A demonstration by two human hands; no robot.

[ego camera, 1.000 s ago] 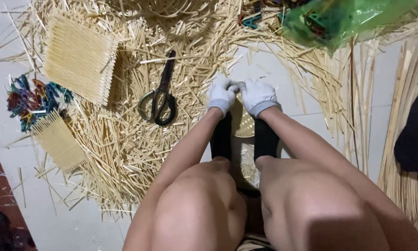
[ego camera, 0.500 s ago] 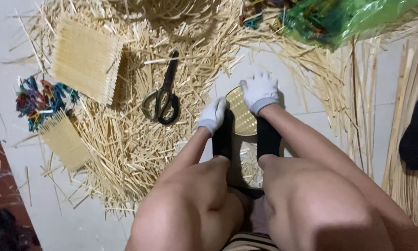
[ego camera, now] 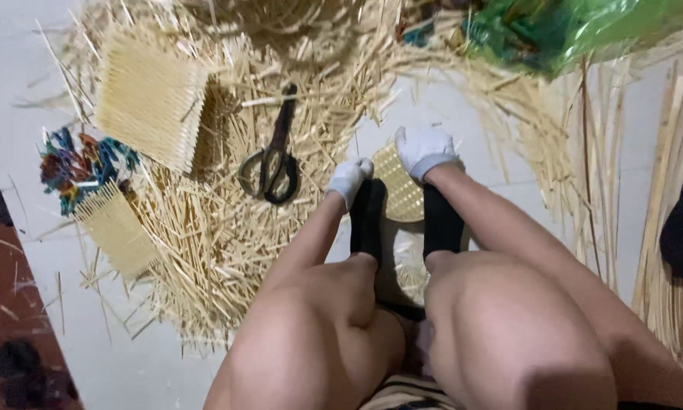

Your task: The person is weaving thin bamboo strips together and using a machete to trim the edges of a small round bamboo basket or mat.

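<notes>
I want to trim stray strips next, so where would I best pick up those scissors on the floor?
Grip the scissors by the two looped handles, their near end, reaching from the left-hand side. They lie flat on the straw with the closed blades pointing away, so the loops are the closest and safest hold.

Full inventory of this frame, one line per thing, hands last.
woven piece: 1, pale yellow, on the floor between the feet, under both hands
scissors: 1, dark, on the straw left of the hands
woven mats: 2, pale yellow, far left
coloured clips: a bunch, mixed colours, between the mats
straw pile: 1, tan, across the floor
green bag: 1, top right
socks: 2, black
left hand: white glove, on woven piece
right hand: white glove, on woven piece
</notes>
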